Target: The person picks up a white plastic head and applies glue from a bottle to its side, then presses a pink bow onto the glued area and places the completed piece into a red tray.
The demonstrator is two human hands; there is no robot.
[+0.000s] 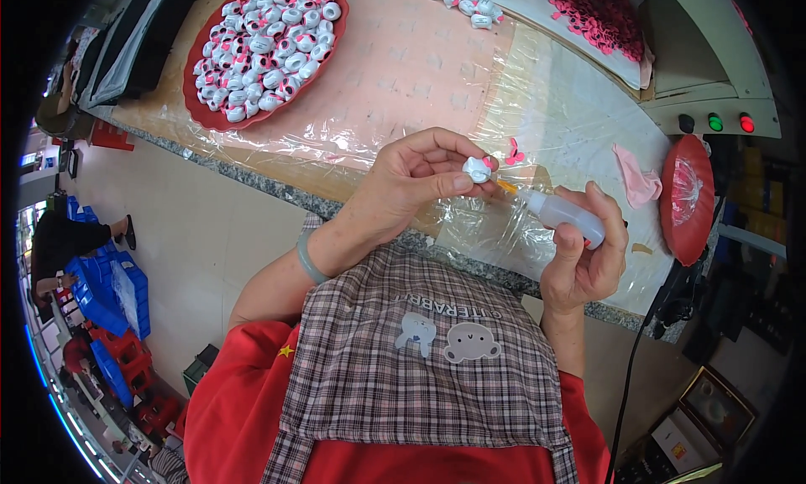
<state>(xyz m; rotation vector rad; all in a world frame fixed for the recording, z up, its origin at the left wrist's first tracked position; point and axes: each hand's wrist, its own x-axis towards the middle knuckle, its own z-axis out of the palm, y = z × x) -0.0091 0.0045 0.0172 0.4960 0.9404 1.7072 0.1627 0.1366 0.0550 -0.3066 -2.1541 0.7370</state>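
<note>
White trinket [476, 172] with a touch of pink is pinched between thumb and fingertips of the left grip [411, 175], which is nearly closed. The right grip [588, 257] is curled around a translucent squeeze bottle [571, 218], its orange nozzle [506, 187] just beside the trinket; contact cannot be told.

Under both grips, clear film covers the tabletop [361, 81], pinkish beyond the left grip and pale around the right, with a speckled stone edge [210, 160]. Beyond and left of the left grip, a red scalloped tray [195, 106] bears many similar white trinkets [260, 52]; a pink bow-shaped piece [515, 152] lies just beyond its fingertips. Right of the right grip are a pink cloth [638, 177] and a red dish [678, 207]. Far left of the grips, blue crates [105, 287] stand on a tiled floor [197, 257].

Below the grips, the plaid apron [420, 408] carries one line of lettering above a rabbit and a round-faced animal.
</note>
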